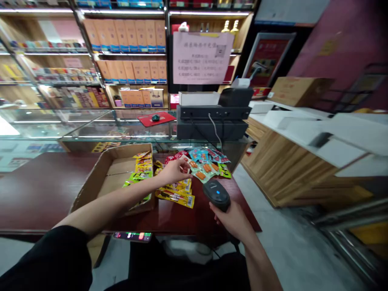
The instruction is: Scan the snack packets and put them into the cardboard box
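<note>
My right hand (232, 218) is wrapped round the handle of a black barcode scanner (216, 195) with a small blue light on top. The scanner's head points at the snack packets. My left hand (176, 171) reaches over the pile with fingers curled together; what they pinch, if anything, I cannot make out. Beside its fingertips lie pale green packets (201, 174) with orange pictures. Yellow snack packets (176, 197) are fanned out below the hand. Behind it are red packets (174, 157) and blue packets (198, 154). A green packet (224, 170) lies at the right.
An open cardboard box (91, 180) with yellow and green packets stands left on the dark red table (39, 173). A lit phone (132, 236) sits at the near edge. Behind are a glass counter (121, 121), a black register (212, 127) and a mouse (155, 117) on a red pad.
</note>
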Motion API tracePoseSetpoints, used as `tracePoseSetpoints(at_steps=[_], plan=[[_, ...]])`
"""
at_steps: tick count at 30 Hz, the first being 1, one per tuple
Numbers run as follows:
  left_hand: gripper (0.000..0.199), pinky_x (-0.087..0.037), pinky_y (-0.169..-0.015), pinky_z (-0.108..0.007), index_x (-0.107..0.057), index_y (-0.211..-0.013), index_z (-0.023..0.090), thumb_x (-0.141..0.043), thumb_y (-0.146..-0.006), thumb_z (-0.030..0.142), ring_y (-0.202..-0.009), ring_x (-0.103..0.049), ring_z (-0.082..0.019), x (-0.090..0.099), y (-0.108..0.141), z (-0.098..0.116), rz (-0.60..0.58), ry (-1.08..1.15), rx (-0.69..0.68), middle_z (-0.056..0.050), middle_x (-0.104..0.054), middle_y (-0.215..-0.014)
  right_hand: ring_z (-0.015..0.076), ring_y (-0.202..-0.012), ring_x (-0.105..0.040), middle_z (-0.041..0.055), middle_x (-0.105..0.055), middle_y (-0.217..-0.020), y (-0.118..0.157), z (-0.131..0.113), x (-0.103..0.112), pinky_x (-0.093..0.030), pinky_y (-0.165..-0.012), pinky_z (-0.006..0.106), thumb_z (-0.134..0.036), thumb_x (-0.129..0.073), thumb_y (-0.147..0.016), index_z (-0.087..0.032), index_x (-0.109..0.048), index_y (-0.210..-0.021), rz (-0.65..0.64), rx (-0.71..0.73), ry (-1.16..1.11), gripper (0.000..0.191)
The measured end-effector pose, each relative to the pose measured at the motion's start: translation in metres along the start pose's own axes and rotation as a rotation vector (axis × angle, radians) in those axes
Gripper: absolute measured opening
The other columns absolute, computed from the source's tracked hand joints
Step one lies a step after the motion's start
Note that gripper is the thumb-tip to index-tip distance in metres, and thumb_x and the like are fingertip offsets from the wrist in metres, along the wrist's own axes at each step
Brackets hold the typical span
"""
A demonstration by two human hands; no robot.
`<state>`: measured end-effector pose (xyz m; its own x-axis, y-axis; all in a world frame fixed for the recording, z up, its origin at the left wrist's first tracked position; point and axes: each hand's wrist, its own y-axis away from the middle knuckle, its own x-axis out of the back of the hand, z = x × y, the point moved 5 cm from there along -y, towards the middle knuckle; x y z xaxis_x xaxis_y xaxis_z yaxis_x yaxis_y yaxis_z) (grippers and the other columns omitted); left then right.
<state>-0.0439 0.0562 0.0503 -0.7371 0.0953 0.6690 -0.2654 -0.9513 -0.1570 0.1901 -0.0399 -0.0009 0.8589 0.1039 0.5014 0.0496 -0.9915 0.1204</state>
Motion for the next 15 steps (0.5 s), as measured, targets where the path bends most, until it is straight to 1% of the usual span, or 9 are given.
tracePoseSetpoints(at_steps=[2,4,7,10,15], plan=[[0.036,-0.048,-0.063,-0.025,-0.070,-0.093,0.018,-0.077,-0.066,0.040,-0.071,-0.065,-0.017,-0.029,-0.015,0.004,-0.039,-0.015,-0.018,-0.004,-0.070,-0.085,0.0186,-0.045,-0.064,0.0013,-0.066,-0.053,0.004,0.008,0.010,-0.048,-0.044,0.026,-0.043,-0.065,-0.077,-0.019,-0.061,-0.080,0.036,-0.021,-0.008,0.025],[0.035,-0.049,-0.068,-0.027,-0.070,-0.093,0.018,-0.077,-0.065,0.036,-0.077,-0.066,-0.020,-0.054,-0.028,0.004,-0.067,-0.069,-0.006,-0.005,-0.071,-0.087,0.0186,-0.044,-0.063,0.0007,-0.065,-0.053,0.008,0.017,0.018,-0.048,-0.044,0.026,-0.043,-0.065,-0.077,-0.019,-0.061,-0.081,0.065,-0.032,-0.023,0.024],[0.036,-0.050,-0.079,-0.032,-0.070,-0.098,0.018,-0.076,-0.066,0.033,-0.090,-0.066,-0.025,-0.080,-0.040,0.003,-0.091,-0.178,0.006,-0.009,-0.071,-0.098,0.0187,-0.046,-0.064,0.0005,-0.066,-0.055,0.012,0.029,0.025,-0.050,-0.045,0.026,-0.041,-0.064,-0.078,-0.019,-0.060,-0.083,0.086,-0.038,-0.050,0.024],[0.044,-0.048,-0.087,-0.036,-0.068,-0.107,0.016,-0.076,-0.069,0.038,-0.100,-0.063,-0.030,-0.094,-0.044,0.004,-0.119,-0.315,-0.025,-0.014,-0.067,-0.110,0.0183,-0.046,-0.064,0.0008,-0.067,-0.056,0.014,0.034,0.029,-0.051,-0.046,0.027,-0.041,-0.064,-0.079,-0.018,-0.061,-0.083,0.093,-0.043,-0.075,0.023],[0.056,-0.046,-0.094,-0.041,-0.065,-0.110,0.015,-0.074,-0.071,0.054,-0.111,-0.058,-0.035,-0.105,-0.044,0.004,-0.195,-0.541,-0.022,-0.019,-0.058,-0.120,0.0189,-0.048,-0.065,0.0016,-0.067,-0.057,0.015,0.036,0.030,-0.050,-0.048,0.027,-0.042,-0.062,-0.080,-0.019,-0.060,-0.081,0.093,-0.023,-0.056,0.023]])
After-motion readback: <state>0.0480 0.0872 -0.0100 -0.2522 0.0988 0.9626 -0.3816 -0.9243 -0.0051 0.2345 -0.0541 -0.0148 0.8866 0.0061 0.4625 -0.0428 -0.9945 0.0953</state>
